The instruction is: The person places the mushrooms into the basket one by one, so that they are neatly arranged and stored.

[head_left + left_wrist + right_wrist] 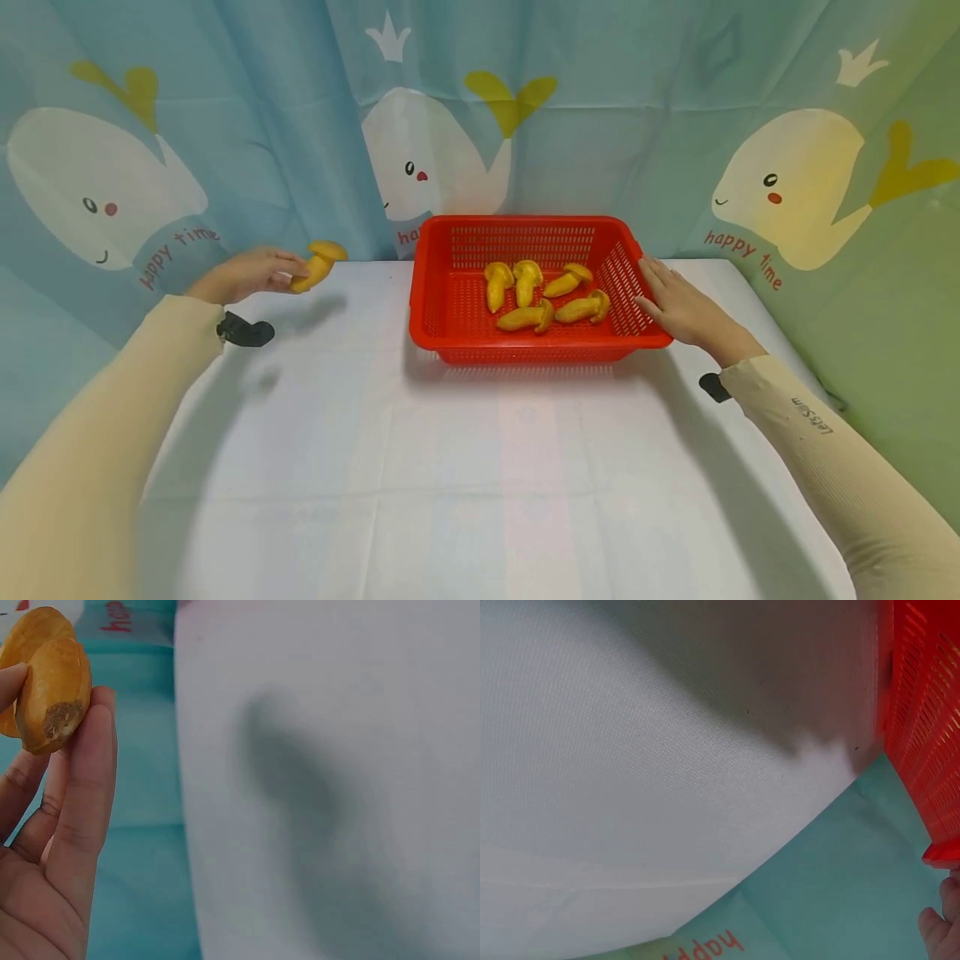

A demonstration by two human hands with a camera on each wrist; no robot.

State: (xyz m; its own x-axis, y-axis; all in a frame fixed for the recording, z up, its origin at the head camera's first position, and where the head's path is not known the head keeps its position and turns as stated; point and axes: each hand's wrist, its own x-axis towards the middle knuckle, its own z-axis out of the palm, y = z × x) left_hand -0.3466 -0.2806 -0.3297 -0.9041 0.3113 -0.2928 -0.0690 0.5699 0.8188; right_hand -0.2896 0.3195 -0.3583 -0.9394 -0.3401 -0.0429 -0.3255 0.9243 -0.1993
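Note:
On the left, above the table, my left hand pinches a yellow mushroom by its stem, cap tilted up and to the right. Its thumb and fingers press the mushroom from both sides in the left wrist view, the brownish stem end facing the camera. A red plastic basket stands at the back of the table, with several similar mushrooms lying loose inside. My right hand rests at the basket's right rim with its fingers fairly straight. Only fingertips show beside the basket in the right wrist view.
A white cloth covers the table. Close behind the basket hangs a blue-green curtain printed with white whales, and it continues along both sides. Dark straps of the wrist cameras show below the sleeves.

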